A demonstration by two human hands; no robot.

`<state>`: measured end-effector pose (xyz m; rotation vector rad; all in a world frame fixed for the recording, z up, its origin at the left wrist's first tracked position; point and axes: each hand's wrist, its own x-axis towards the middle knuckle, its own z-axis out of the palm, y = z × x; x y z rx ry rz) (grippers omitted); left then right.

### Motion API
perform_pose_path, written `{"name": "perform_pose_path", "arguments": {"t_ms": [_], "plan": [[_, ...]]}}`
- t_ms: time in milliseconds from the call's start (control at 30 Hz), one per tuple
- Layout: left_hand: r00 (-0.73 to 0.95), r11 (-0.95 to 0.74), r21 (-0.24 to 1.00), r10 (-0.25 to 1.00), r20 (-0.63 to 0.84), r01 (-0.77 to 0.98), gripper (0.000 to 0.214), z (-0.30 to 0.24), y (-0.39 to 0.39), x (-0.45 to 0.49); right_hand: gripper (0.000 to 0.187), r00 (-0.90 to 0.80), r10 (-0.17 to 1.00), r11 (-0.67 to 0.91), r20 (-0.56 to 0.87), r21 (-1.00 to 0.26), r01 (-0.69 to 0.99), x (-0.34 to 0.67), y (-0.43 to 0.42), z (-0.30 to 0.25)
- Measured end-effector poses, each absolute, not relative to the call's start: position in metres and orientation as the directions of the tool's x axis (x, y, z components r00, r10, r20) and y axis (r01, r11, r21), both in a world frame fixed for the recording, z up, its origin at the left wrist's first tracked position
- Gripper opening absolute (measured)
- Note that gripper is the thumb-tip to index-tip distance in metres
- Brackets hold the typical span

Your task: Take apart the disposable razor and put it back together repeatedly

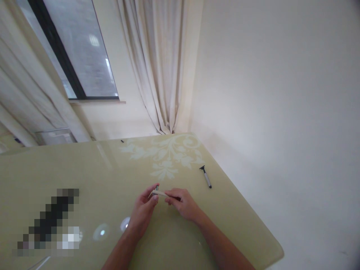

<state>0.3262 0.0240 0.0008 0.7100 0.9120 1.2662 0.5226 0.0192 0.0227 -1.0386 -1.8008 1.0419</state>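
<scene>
Over the table [180, 232], both hands hold a small pale-handled tool [160, 193] between them. My left hand [144, 208] is closed at its left end, where a small grey, metallic-looking piece shows between the fingers and thumb. My right hand [182, 202] pinches the opposite end of the pale handle with its fingertips. The tool's exact kind is too small to make out, and its ends are partly hidden by fingers. To the right, beyond my right hand, a razor [206, 177] with a black head and a grey handle lies on the tabletop.
A small dark piece [122, 141] lies near the table's far edge. At the left is a dark pixelated patch [50, 217], its content unreadable. A white wall [281, 112] runs along the table's right side. Beyond the far edge hang curtains [157, 56] beside a window [81, 45].
</scene>
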Motion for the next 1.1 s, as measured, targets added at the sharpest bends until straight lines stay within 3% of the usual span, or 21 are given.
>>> {"name": "perform_pose_path", "arguments": {"t_ms": [267, 400, 567, 800, 933, 1100], "plan": [[0.012, 0.207, 0.792, 0.969, -0.245, -0.574, 0.054, -0.006, 0.024, 0.333, 0.038, -0.158, 0.923, 0.385, 0.351, -0.826, 0.412, 0.511, 0.019, 0.010], [0.013, 0.187, 0.771, 0.974, -0.226, -0.609, 0.056, -0.007, 0.026, 0.331, 0.033, -0.255, 0.915, 0.381, 0.312, -0.875, 0.299, 0.506, 0.015, 0.012], [0.055, 0.187, 0.732, 0.978, -0.200, -0.656, 0.058, -0.007, 0.026, 0.329, 0.034, -0.389, 0.906, 0.236, 0.169, -0.963, 0.130, 0.511, 0.017, 0.017], [0.059, 0.183, 0.717, 0.979, -0.195, -0.673, 0.053, -0.002, 0.021, 0.332, 0.034, -0.132, 0.936, 0.352, 0.328, -0.893, 0.279, 0.511, 0.019, 0.015], [0.050, 0.193, 0.720, 0.975, -0.215, -0.667, 0.057, -0.001, 0.023, 0.328, 0.031, -0.195, 0.928, 0.361, 0.317, -0.894, 0.264, 0.500, 0.012, 0.013], [0.045, 0.172, 0.696, 0.980, -0.196, -0.697, 0.059, -0.008, 0.027, 0.323, 0.030, -0.405, 0.898, 0.212, 0.171, -0.976, 0.057, 0.501, 0.010, 0.016]]}}
